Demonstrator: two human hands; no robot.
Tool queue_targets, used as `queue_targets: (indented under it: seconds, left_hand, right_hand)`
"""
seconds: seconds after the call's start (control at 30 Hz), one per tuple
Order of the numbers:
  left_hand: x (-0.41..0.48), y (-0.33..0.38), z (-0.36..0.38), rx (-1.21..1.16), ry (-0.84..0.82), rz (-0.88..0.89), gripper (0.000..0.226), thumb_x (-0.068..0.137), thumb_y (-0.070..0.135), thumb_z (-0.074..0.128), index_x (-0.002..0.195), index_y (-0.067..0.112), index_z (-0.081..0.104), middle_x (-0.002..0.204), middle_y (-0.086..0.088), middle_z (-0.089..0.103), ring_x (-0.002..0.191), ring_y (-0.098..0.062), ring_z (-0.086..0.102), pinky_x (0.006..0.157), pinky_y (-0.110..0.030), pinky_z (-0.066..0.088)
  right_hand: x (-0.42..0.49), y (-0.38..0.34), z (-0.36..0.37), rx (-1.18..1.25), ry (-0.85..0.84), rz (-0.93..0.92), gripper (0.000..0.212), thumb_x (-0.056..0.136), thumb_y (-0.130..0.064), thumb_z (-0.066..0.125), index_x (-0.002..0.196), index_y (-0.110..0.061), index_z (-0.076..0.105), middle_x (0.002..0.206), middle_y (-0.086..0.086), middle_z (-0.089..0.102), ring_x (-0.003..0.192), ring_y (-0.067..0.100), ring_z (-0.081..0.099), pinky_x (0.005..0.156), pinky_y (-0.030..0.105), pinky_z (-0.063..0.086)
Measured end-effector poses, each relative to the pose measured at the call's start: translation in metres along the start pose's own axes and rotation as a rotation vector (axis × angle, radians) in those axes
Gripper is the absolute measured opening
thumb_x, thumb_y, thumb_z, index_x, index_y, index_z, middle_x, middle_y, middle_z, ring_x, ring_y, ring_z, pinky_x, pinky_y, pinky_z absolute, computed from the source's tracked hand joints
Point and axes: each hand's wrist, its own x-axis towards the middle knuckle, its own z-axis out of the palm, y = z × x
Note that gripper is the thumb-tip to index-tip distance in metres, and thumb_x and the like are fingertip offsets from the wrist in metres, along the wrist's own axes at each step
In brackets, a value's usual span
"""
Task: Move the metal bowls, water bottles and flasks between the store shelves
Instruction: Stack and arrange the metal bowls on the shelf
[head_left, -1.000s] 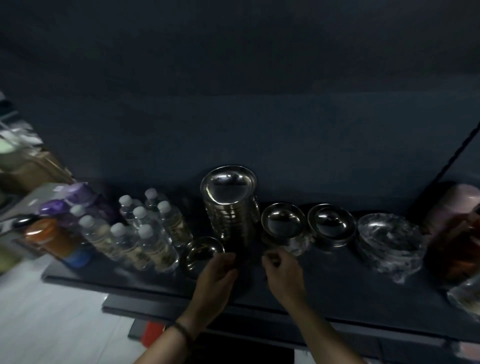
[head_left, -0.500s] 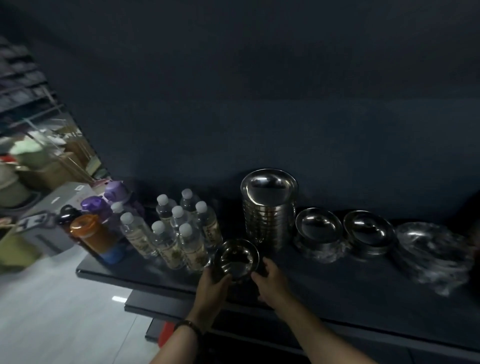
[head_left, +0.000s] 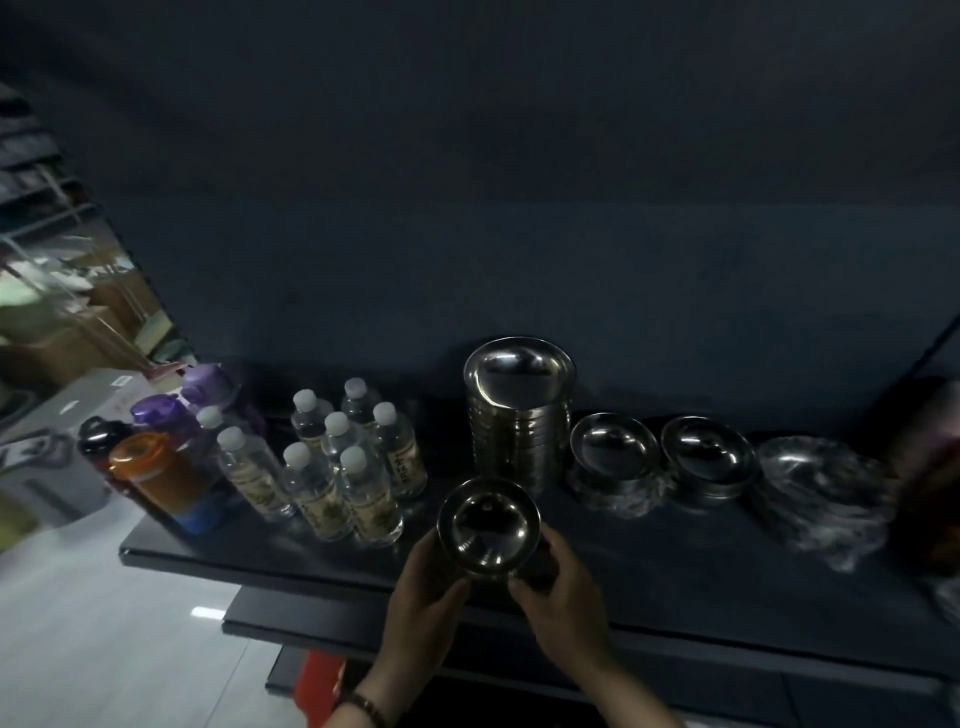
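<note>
Dark store shelf (head_left: 727, 566): left hand (head_left: 423, 597) and right hand (head_left: 563, 587) both grip small round steel bowl (head_left: 488, 525) above its front edge.

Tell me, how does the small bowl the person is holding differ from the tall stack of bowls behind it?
The small bowl is one piece; the tall stack is many bowls nested. The small bowl is held between the left hand and right hand near the front of the shelf; the tall stack stands untouched further back. The small bowl's rim looks narrower than the tall stack's top. Both are shiny metal, openings up.
</note>
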Motion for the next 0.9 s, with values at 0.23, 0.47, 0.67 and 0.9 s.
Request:
queue_targets:
  seconds: [0.23, 0.47, 0.67, 0.9]
  left_hand:
    - [-0.010, 0.055, 0.068, -0.086, -0.102, 0.130, 0.071, 0.083, 0.021, 0.077, 0.150, 0.017, 0.053, 0.142, 0.001, 0.071, 0.130, -0.020, 0.070, 0.100, -0.030, 0.058]
    - [0.029, 0.077, 0.144, -0.007, -0.146, 0.159, 0.074, 0.087, -0.022, 0.064, 0.146, 0.023, 0.055, 0.137, 0.012, 0.072, 0.128, -0.014, 0.068, 0.105, -0.028, 0.057]
    - [0.063, 0.099, 0.191, -0.090, -0.136, 0.044, 0.072, 0.091, -0.020, 0.062, 0.142, 0.030, 0.053, 0.117, 0.023, 0.077, 0.113, -0.003, 0.073, 0.089, -0.024, 0.060]
    - [0.084, 0.090, 0.217, 0.037, -0.087, 0.056, 0.070, 0.075, 0.016, 0.076, 0.142, 0.020, 0.058, 0.128, 0.002, 0.076, 0.127, -0.023, 0.070, 0.107, -0.051, 0.058]
  right_hand:
    - [-0.016, 0.013, -0.075, 0.037, 0.221, -0.097, 0.078, 0.082, -0.027, 0.090, 0.147, -0.049, 0.052, 0.137, -0.020, 0.064, 0.113, 0.007, 0.069, 0.084, 0.028, 0.062]
    - [0.029, -0.002, -0.143, -0.038, 0.274, -0.122, 0.080, 0.069, -0.022, 0.095, 0.138, -0.044, 0.060, 0.110, -0.016, 0.074, 0.098, -0.001, 0.071, 0.085, 0.022, 0.059]
    - [0.081, -0.017, -0.174, -0.083, 0.240, -0.104, 0.052, 0.073, -0.031, 0.092, 0.118, -0.038, 0.066, 0.102, -0.019, 0.074, 0.096, -0.005, 0.068, 0.072, 0.006, 0.048]
    - [0.113, -0.014, -0.188, -0.134, 0.163, -0.070, 0.062, 0.070, -0.040, 0.093, 0.124, -0.032, 0.064, 0.102, -0.015, 0.067, 0.094, 0.007, 0.060, 0.080, 0.026, 0.046]
